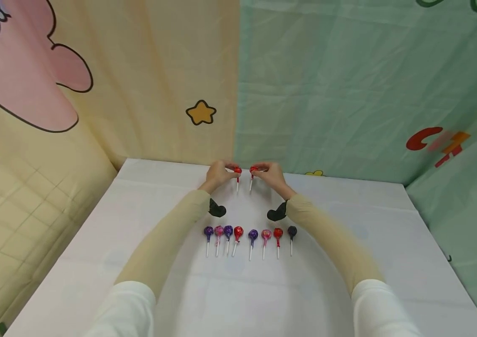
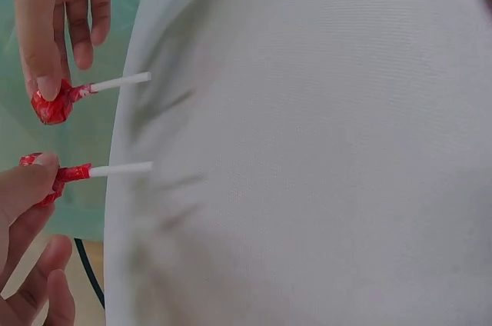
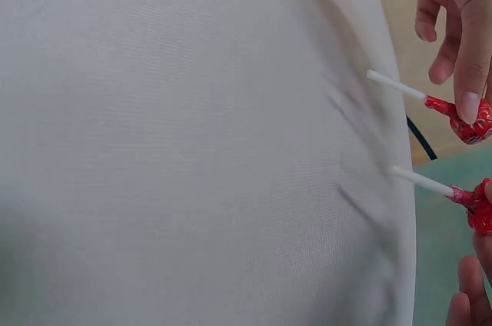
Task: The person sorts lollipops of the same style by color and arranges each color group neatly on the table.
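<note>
Near the back edge of the white table, my left hand pinches a red-wrapped lollipop by its head, white stick pointing back toward me. A short gap to the right, my right hand holds another red lollipop the same way. Both sticks run side by side above the cloth, casting shadows on it. Closer to me lies a row of wrapped lollipops. Its left part has a purple, a pink, a second purple and a red one.
The row's right part has a purple, a pink, a red and a dark lollipop. A white cloth covers the table. Printed curtains hang behind it and at both sides.
</note>
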`<state>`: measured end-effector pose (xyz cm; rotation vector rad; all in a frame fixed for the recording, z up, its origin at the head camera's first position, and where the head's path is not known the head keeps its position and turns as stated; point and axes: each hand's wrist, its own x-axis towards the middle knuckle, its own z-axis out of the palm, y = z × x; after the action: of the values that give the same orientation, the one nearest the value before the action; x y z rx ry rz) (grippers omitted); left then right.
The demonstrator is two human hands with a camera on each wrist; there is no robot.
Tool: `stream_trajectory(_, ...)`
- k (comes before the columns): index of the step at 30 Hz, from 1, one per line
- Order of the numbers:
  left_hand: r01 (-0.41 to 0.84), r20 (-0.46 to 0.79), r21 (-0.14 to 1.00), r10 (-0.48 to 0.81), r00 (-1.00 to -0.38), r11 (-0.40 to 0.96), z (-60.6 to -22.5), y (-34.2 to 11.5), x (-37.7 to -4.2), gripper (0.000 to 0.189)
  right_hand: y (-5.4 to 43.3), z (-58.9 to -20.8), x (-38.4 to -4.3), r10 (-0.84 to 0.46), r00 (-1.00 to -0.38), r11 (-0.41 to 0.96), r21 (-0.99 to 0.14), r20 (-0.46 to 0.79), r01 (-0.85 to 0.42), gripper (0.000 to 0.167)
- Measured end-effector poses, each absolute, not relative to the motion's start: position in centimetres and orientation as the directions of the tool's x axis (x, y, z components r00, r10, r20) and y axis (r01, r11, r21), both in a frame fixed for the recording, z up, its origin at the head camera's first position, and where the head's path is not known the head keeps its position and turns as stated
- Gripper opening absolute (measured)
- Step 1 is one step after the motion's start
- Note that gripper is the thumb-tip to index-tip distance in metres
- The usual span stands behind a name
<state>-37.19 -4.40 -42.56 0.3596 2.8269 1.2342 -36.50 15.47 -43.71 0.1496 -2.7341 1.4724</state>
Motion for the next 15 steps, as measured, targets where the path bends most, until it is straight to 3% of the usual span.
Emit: stream_trajectory(15,0.085,-0.011,0.776,0.148,-0.989,0.626,-43.9,-3.4,-39.0,0.032,14.4,-45.5,-38.9,0.01,-1.0,0.493,-0.87,0.009,-0.003,0.031)
